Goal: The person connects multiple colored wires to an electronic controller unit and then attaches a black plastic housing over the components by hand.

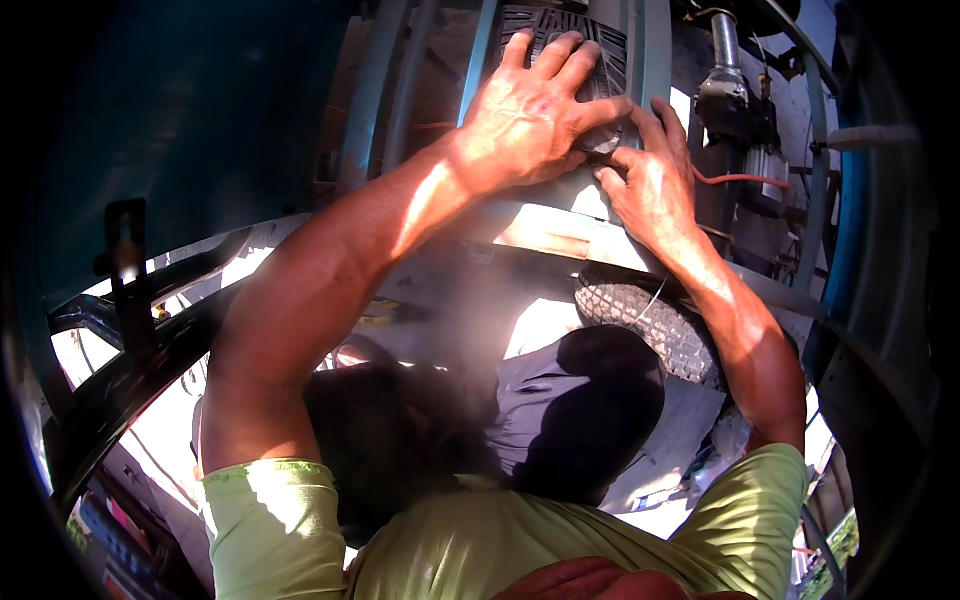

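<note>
A black rubber piece with a tread-like pattern [615,75] lies among blue metal rails at the top of the view. My left hand [530,105] spans it with bent, parted fingers, its thumb down at the near edge. From the right, my right hand [650,185] has its thumb and fingers closed at the near right corner of the same piece. The two hands almost meet there, and the edge between them is mostly hidden. I cannot tell whether a smaller part is caught in that spot.
A blue metal rail [380,90] runs beside my left forearm. A knobby tire [655,320] sits below my right forearm. Right of my hands are a dark mechanism with a silver tube [727,45] and a red cable [735,179]. Black bars [150,370] cross the left side.
</note>
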A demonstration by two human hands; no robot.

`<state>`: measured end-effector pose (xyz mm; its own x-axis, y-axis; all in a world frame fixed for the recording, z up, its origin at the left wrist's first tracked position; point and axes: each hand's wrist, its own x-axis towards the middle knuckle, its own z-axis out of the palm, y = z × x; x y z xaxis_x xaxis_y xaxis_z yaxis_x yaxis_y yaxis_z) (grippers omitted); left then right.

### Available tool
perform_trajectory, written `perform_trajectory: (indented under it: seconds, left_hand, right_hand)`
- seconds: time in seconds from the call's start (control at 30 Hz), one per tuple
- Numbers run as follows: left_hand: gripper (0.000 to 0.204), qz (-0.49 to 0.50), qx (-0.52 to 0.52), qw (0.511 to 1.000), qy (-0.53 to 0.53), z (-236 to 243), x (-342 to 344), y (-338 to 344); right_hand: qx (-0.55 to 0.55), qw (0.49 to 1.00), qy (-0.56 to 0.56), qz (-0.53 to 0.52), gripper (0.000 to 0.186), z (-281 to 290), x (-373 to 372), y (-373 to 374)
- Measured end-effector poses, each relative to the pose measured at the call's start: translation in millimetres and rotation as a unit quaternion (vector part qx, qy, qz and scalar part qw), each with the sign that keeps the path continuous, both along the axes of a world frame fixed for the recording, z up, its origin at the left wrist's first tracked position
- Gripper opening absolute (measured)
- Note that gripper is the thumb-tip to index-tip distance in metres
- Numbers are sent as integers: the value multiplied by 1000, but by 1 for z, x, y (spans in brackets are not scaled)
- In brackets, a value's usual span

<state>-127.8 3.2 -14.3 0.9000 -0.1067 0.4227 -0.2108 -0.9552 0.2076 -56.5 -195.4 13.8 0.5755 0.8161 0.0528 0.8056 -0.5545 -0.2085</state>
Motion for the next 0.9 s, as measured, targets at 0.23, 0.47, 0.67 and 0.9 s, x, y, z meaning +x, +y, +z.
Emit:
perform_trajectory:
  seconds: [0.23,0.47,0.67,0.9]
  left_hand:
    - [66,4,13,1000,5,4,-1,0]
    - [64,7,13,1000,0,4,0,0]
    - [64,13,29,999,11,4,1,-1]
    - [64,2,20,1000,16,1,1,1]
  right_hand:
    - [-3,1000,1,-10,16,0,-2,3]
    - [0,1000,1,-14,16,1,-2,3]
    - [18,999,9,-25,16,-3,-4,5]
    - [-26,999,16,-39,20,3,-7,8]
